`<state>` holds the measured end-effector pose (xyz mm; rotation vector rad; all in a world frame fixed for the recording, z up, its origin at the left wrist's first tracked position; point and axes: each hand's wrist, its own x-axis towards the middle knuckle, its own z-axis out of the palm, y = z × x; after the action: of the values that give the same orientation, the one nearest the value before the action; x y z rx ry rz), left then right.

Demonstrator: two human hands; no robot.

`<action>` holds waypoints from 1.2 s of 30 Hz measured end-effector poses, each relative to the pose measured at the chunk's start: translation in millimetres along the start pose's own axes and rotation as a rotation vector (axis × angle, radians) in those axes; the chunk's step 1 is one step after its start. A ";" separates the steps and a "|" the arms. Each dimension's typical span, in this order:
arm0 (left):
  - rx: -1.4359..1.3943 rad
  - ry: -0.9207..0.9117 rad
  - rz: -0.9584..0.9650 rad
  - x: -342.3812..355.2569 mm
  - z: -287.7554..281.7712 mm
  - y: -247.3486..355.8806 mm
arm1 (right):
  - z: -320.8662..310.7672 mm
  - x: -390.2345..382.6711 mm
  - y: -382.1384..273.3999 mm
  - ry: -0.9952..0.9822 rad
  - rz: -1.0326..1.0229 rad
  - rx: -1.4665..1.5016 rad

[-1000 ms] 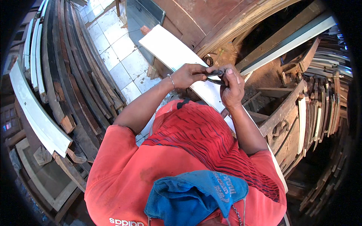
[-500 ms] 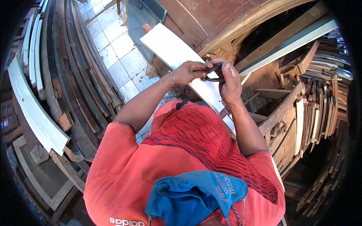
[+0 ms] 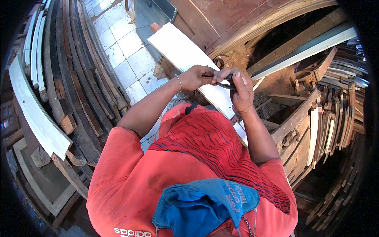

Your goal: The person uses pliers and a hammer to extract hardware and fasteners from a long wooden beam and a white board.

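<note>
Over a white board, my two hands meet close together. My right hand is closed around the dark handles of a hand tool that looks like pliers; its fingers cover much of it. At the tool's other end, the fingertips of my left hand are pinched together. Whatever they hold, if anything, is too small or hidden to make out. The board slants beneath both hands, from the upper left toward my body.
Long timber strips are stacked at the left, with a curved white board beside them. A wooden crate-like frame and more stacked strips stand at the right. A dark coil lies beyond my hands, near a glass panel.
The tool's handles, spread apart before, are now squeezed closer together in my right hand. My left fingertips stay near its end. The view has shifted slightly.
</note>
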<state>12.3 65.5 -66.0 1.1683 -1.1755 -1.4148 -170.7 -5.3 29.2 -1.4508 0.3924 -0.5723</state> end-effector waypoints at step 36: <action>0.236 0.261 0.588 54.3 85.1 17.6 | 20.1 -37.1 1.2 0.482 -0.109 0.127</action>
<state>-77.1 19.2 -46.5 1.0095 -1.3747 -0.6754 -188.9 32.8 26.6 -1.2086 0.6445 -1.0229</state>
